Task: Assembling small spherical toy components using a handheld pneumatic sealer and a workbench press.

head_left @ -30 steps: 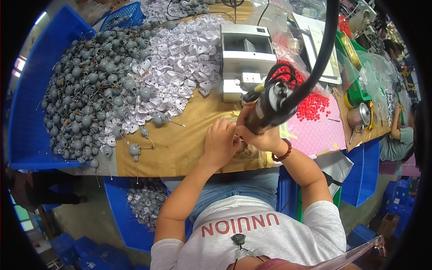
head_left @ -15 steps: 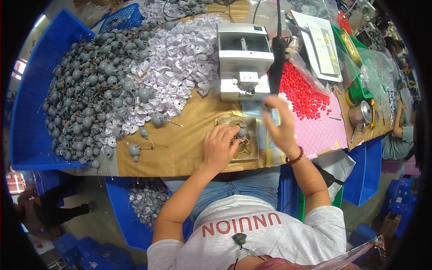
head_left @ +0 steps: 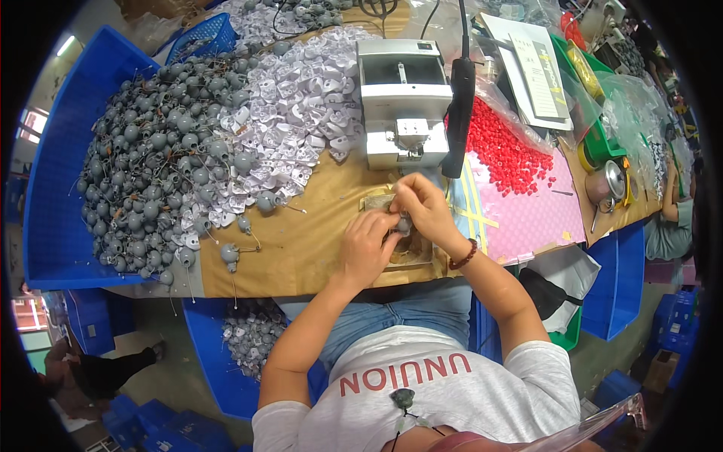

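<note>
Both hands meet over a shallow tan work tray (head_left: pixel 410 256) at the front edge of the brown paper-covered bench (head_left: pixel 301 241). The left hand (head_left: pixel 367 247) and the right hand (head_left: pixel 423 209) close together on one small grey rounded plastic part (head_left: pixel 404 224), fingertips of both pressed onto it; it sits between them, just above the tray. The part is mostly hidden by the fingers, so its long axis and the way it points cannot be told.

At 12 o'clock from the hands stands a grey box-shaped benchtop machine (head_left: pixel 401 102). Just beside it, at 1 o'clock, a black hanging power screwdriver (head_left: pixel 459 113) hangs upright, its long axis vertical and its tip pointing down at the bench. At 2 o'clock a heap of small red plastic caps (head_left: pixel 501 147) lies partly on a pink sheet (head_left: pixel 527 218). At 10 o'clock a mound of white plastic pieces (head_left: pixel 297 98) spreads across the bench, and farther out at 9 to 10 o'clock lies a large pile of grey bulb-shaped parts with wire leads (head_left: pixel 147 173), bounded by a blue plastic crate wall (head_left: pixel 56 188). At 3 o'clock, well apart, sits a round metal cup (head_left: pixel 608 183).
</note>
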Demonstrator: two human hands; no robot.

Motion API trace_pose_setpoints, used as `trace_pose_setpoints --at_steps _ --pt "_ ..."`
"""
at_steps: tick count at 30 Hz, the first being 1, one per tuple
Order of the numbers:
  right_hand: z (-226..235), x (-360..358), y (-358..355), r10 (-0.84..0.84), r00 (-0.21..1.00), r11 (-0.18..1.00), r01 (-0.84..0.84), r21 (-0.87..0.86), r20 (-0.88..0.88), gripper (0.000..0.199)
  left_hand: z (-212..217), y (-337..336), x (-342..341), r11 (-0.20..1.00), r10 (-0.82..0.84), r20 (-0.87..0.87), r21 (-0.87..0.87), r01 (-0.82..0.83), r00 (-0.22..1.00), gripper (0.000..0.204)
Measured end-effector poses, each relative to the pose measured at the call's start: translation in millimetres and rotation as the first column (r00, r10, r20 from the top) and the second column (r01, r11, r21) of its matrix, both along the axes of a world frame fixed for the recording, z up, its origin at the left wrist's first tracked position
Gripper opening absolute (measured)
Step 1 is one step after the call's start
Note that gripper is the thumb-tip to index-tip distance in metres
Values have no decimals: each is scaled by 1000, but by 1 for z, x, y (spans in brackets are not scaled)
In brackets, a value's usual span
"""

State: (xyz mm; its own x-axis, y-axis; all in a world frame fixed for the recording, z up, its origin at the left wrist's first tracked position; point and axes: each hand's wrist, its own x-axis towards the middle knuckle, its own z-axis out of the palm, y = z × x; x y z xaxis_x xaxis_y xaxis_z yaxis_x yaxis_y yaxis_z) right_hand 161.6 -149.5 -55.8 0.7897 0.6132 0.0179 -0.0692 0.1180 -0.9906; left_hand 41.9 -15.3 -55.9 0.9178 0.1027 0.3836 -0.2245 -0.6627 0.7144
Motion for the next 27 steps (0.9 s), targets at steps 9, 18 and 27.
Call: trace_pose_setpoints --at_steps 9,18,27 --pt "15 59 -102 99 784 868 234 -439 613 18 108 109 -97 878 -362 -758 -83 471 543 45" --pt "-30 130 -136 429 325 537 658 -527 843 12 60 109 1 872 133 -81 484 -78 988 21" --pt "-45 144 -141 478 248 541 673 -505 843 11 9 127 74 700 315 -4 676 -230 949 31"
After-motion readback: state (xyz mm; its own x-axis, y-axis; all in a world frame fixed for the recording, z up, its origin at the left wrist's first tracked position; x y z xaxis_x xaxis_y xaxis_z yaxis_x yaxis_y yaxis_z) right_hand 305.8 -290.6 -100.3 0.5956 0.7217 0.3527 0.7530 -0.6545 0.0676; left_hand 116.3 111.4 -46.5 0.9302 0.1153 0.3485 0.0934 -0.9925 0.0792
